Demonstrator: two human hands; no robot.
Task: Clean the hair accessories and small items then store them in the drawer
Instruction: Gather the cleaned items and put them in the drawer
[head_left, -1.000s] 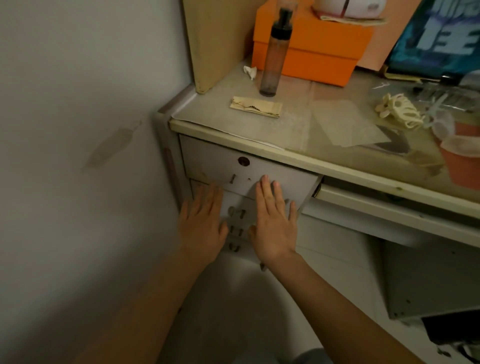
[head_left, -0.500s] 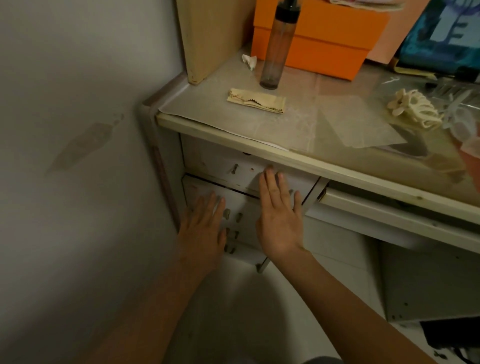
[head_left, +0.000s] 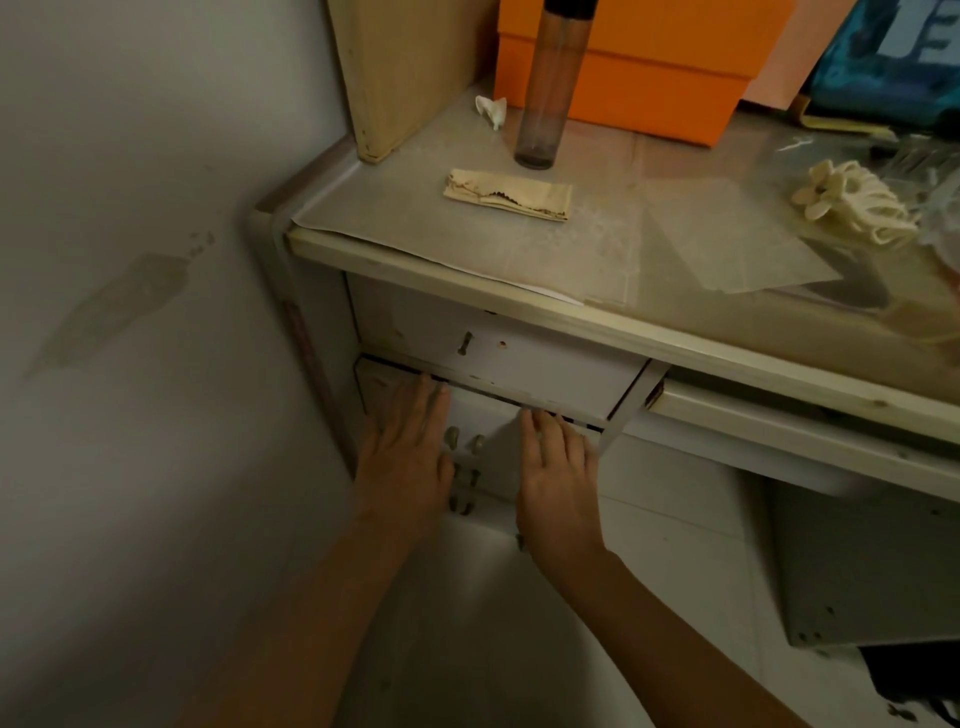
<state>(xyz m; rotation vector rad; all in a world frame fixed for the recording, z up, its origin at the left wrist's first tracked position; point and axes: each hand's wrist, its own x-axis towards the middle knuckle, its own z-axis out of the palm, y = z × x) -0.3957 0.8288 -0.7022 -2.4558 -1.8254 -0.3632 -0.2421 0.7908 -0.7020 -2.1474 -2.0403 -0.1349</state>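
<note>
Both hands lie flat with straight fingers and hold nothing: the left hand (head_left: 402, 460) and the right hand (head_left: 558, 475) press against the worn white second drawer front (head_left: 483, 415), just below the top drawer (head_left: 519, 358) of the pale wooden desk (head_left: 467, 260), probably to push it in squarely. Above that drawer, at the desk's right, the cream plastic claw hair clip (head_left: 852, 205) lies unstored, while a folded beige cloth (head_left: 509, 194) lies beside the tall brown bottle (head_left: 540, 98), likely kept handy for wiping.

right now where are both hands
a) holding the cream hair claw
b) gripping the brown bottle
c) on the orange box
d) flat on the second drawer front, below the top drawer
d: the left hand and right hand lie flat, fingers straight, on the second drawer front, under the top drawer.
</note>
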